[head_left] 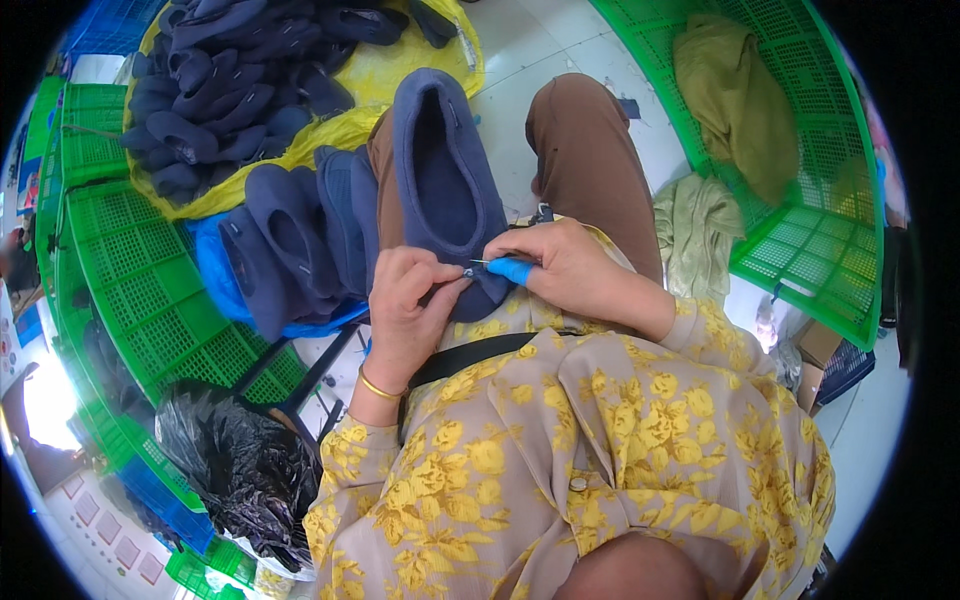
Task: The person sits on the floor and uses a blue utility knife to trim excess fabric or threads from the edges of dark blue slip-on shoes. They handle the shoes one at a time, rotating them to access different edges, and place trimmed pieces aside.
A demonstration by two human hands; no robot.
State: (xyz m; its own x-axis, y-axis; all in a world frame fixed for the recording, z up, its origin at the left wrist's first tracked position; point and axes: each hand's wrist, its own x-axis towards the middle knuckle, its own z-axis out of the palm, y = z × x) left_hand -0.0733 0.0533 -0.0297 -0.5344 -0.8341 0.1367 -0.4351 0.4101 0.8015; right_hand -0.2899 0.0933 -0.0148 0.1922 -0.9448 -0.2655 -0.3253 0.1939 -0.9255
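Observation:
A navy fabric slipper lies on my lap, its toe pointing away and its opening facing up. At its near end, folded navy cloth shows between my hands; I cannot tell whether it is the slipper's heel or a second piece. My left hand pinches a small shiny piece against this cloth with thumb and forefinger. Close beside it, my right hand, one digit wrapped in blue tape, grips a thin needle pointing left. Any thread is too fine to make out.
Several navy slippers rest on blue plastic by my left knee. Behind them, a big slipper heap lies on a yellow sheet. Green crates stand left, another crate with olive cloth right. A black plastic bag sits at my left side.

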